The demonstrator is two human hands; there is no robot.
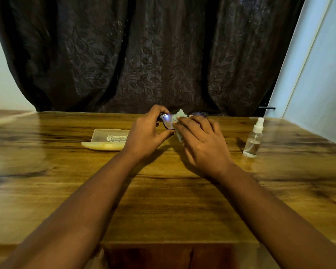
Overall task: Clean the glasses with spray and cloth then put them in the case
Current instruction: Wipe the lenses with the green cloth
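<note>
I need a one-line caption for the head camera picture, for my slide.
Left hand holds glasses while right hand wipes a lens with cloth; open case, spray bottle nearby.

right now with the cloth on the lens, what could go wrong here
1. The left hand grips the glasses only at one end, above the table; hard rubbing by the right hand with the cloth might twist the frame.
2. The spray bottle stands just beside the right forearm; a sideways sweep could tip it.
</note>
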